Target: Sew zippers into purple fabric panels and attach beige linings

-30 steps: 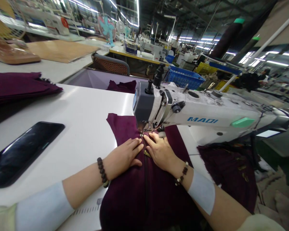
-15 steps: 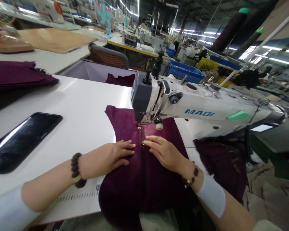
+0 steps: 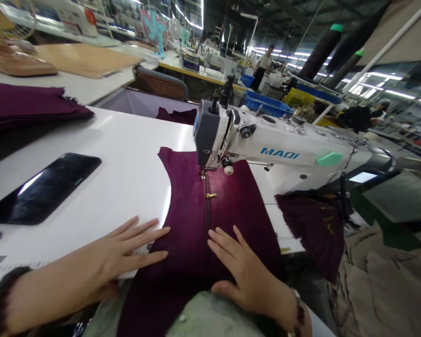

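Purple cloth with a zip down its middle runs from the centre to six o'clock on a white sewing table. Its top lies under the presser foot of a sewing machine, whose pale arm reaches toward three o'clock, lettered "MAQI" in blue. A gold zip pull sits just below the foot. At eight o'clock, the left hand has its fingers loosely spread, gripping nothing, tips over the cloth's left edge; whether they touch is unclear. At five o'clock, the right hand lies open over the cloth, fingers fanned beside the zip. A black phone rests at nine o'clock; more purple pieces with gold pulls hang at four. Ruler-like marks near the left wrist are too small to read.
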Motion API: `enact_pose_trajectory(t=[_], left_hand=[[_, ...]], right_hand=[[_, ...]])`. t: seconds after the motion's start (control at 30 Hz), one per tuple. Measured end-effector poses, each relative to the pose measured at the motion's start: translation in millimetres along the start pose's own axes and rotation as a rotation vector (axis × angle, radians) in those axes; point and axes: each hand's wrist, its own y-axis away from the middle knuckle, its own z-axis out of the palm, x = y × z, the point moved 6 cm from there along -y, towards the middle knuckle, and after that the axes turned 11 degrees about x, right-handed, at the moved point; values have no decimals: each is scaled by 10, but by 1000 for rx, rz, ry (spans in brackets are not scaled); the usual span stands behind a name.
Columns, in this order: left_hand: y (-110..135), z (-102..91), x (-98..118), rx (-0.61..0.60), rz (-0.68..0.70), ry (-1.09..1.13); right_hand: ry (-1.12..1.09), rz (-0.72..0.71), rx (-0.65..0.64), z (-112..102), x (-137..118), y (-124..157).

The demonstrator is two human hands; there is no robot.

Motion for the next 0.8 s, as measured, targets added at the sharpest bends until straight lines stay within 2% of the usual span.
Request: enact_pose_trajectory(t=[0.1, 0.23, 0.33, 0.43, 0.5, 0.53, 0.6, 0.67, 0.7, 0.8], left_hand=[[-173, -49, 219, 41, 131, 87], [-634, -309, 437, 264, 63, 346], [-909, -476, 543, 405, 17, 425], [-986, -550, 512, 533, -78, 384], [-901, -556, 411, 684, -200, 265], [-849, -514, 379, 717, -232, 205], [-799, -311, 391, 625, -192, 107], [-799, -31, 476, 444, -80, 36], [-805, 80, 522, 394, -36, 3], [-861, 200, 646, 430, 39, -50]], right_hand=[[6, -20, 25, 62, -92, 103], [-31, 30, 108, 65, -164, 80], [-66, 103, 233, 29, -127, 53], [-173, 218, 408, 5, 53, 143], [-249, 390, 532, 20, 259, 293], [-270, 477, 584, 41, 351, 380], [-286, 595, 638, 97, 457, 522], [-305, 641, 624, 161, 466, 587], [-319, 649, 599, 191, 447, 595], [-359, 645, 529, 242, 370, 581]])
